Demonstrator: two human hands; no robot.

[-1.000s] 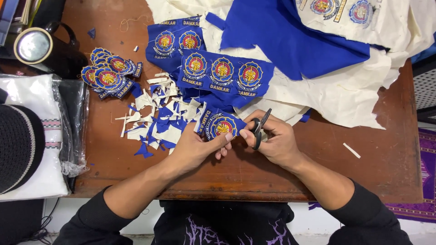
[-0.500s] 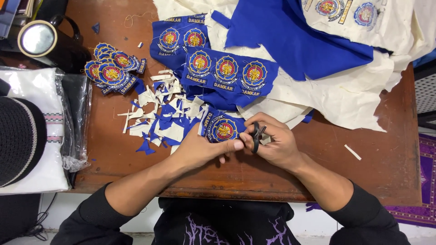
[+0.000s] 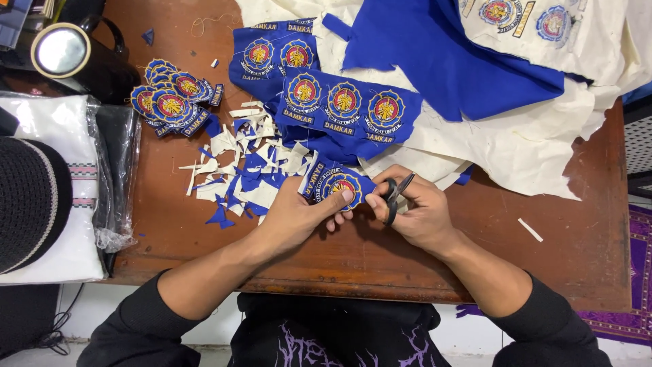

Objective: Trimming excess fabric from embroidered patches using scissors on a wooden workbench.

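Head view: the left hand (image 3: 299,212) pinches a round blue badge (image 3: 339,185) between thumb and fingers, the thumb pressed on the badge's near edge and the fingers tucked beneath it. The right hand (image 3: 415,212) sits just beside it, thumb tips almost touching, closed around a pair of black scissors (image 3: 395,197) whose blades point away from the body and lie beside the badge; whether the blades are parted I cannot tell. Both forearms come up from black sleeves over the near edge of the brown table (image 3: 584,251).

Just beyond and to the left of the left hand lies a heap of blue and white scraps (image 3: 239,170). Farther out on that side sits a pile of cut badges (image 3: 170,103), and past it a black cylinder with a shiny round top (image 3: 62,51). At the far left, well apart from the hands, a folded white cloth in a clear bag (image 3: 64,129) lies partly under a dark round cap (image 3: 27,204).

Straight ahead of both hands a strip of blue cloth with uncut badges (image 3: 343,105) rests on cream fabric (image 3: 530,149), with a plain blue cloth (image 3: 441,61) spread over it farther out. To the right of the right hand a small white sliver (image 3: 530,230) lies alone on the table
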